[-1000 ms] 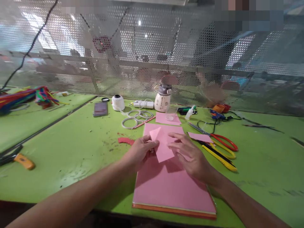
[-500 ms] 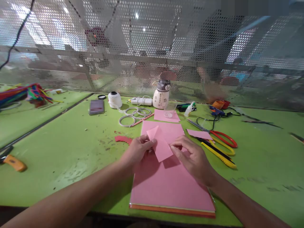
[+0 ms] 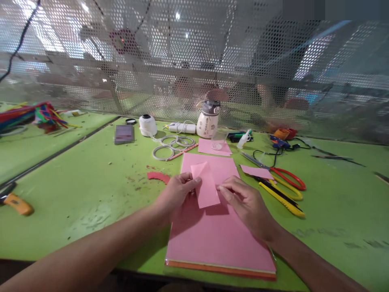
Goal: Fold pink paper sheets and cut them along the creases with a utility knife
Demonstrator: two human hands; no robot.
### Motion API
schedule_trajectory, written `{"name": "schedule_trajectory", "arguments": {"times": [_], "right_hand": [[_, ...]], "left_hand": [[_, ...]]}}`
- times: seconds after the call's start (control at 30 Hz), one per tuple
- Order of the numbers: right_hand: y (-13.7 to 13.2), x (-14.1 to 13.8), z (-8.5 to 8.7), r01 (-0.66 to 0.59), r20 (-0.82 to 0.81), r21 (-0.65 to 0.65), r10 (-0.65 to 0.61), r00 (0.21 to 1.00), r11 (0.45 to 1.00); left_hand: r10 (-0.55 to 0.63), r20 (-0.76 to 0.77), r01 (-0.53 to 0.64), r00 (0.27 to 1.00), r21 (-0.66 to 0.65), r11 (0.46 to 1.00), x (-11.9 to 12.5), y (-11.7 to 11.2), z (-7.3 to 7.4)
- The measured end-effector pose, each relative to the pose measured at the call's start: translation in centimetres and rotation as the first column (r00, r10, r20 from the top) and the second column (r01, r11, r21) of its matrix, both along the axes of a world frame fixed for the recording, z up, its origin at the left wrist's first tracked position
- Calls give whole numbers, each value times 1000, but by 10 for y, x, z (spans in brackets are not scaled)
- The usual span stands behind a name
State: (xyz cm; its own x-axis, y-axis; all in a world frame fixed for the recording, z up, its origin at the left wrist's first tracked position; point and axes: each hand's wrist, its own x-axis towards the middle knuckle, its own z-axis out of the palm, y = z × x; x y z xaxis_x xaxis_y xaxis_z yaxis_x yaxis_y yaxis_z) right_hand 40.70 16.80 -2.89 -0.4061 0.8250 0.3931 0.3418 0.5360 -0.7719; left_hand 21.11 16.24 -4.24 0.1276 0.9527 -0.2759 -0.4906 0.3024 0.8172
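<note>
A small pink paper piece (image 3: 206,185) is held just above a stack of pink sheets (image 3: 219,239) on the green table (image 3: 91,190). My left hand (image 3: 178,194) pinches its left edge with thumb and fingers. My right hand (image 3: 246,202) pinches its right edge, fingers curled. The top corner of the piece is folded over.
Red-handled scissors (image 3: 285,176) and yellow cutters (image 3: 284,198) lie right of the stack, by a pink scrap (image 3: 255,172). Behind are a white bottle (image 3: 208,121), a thread spool (image 3: 147,125), wire rings (image 3: 172,146), a small dark box (image 3: 124,134), a red scrap (image 3: 158,176). An orange knife (image 3: 16,202) lies far left. A perforated metal screen backs the table.
My right hand has drawn in from lying spread over the piece to pinching its right edge. The piece has turned slightly more upright.
</note>
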Motion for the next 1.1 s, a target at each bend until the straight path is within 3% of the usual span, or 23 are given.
{"name": "schedule_trajectory", "arguments": {"times": [0.33,0.57,1.1], "right_hand": [[-2,3,-7,41,-37,13,-40,999,999],[-1,2,-7,25,-17,14,-25,1000,1000],[-3,0,-4,-32,-50,-128,26,998,991]], "left_hand": [[11,58,-10,998,-17,1000,5,-4,9],[-17,76,17,997,4,1000,3,-3,4],[-20,102,19,995,12,1000,5,-3,2]]}}
